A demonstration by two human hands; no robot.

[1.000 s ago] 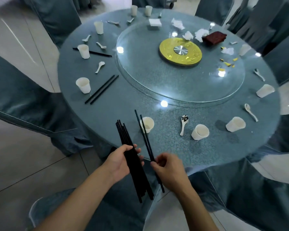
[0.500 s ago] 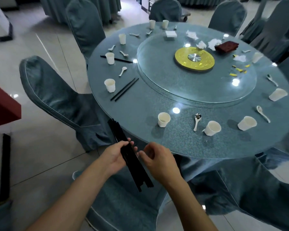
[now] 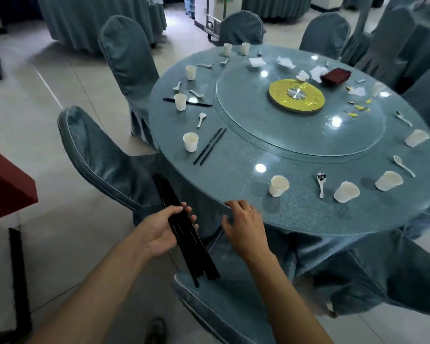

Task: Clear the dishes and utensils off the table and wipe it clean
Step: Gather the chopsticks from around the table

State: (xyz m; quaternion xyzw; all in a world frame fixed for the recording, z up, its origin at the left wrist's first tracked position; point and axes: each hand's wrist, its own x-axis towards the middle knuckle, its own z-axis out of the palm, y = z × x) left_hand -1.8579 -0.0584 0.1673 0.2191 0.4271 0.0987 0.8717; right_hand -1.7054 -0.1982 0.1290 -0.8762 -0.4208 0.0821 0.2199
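Note:
My left hand (image 3: 163,228) grips a bundle of black chopsticks (image 3: 184,234) just off the near left edge of the round blue-grey table (image 3: 296,212). My right hand (image 3: 245,227) hovers beside the bundle at the table's rim, fingers loosely spread, holding nothing. On the table lie a pair of black chopsticks (image 3: 210,146), another pair (image 3: 199,103) behind a cup, several white cups such as one near me (image 3: 278,186) and one at the left (image 3: 190,142), and white spoons (image 3: 321,181), (image 3: 201,119).
A glass turntable (image 3: 301,130) with a yellow centre disc (image 3: 296,95) fills the table's middle, carrying crumpled napkins (image 3: 317,72) and a dark red cloth (image 3: 335,76). Covered chairs (image 3: 102,160), (image 3: 127,55) ring the table. A red box edge (image 3: 5,184) stands at the left.
My right hand added the near pair of chopsticks to the bundle, then let go and opened. I have stepped back and to the left, so the table sits further right.

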